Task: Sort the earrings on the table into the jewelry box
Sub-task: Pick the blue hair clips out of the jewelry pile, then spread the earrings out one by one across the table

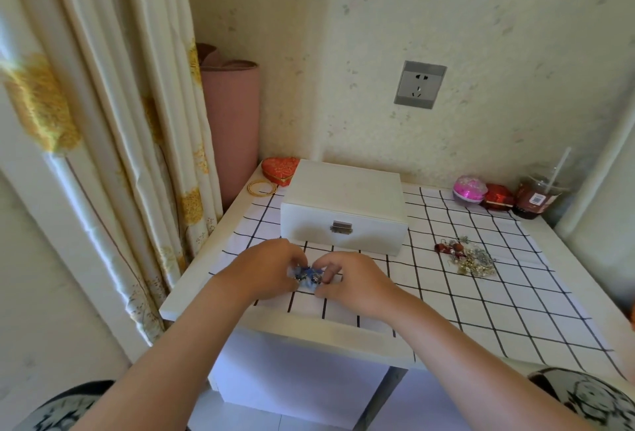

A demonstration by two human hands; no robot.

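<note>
I have the blue earrings [309, 276] pinched between both hands, low over the near-left part of the table [515, 320], just in front of the box [343, 203]. The small cluster lies with its long axis left to right, running from one hand to the other; its finer shape is too blurred to tell. My left hand [268, 269] grips its left end with curled fingers, and my right hand [350, 279] grips its right end. The box is closed, long side across, latch facing me. Right of it a pile of earrings [470, 258] lies on the checked cloth [446, 293], well apart from my hands.
</note>
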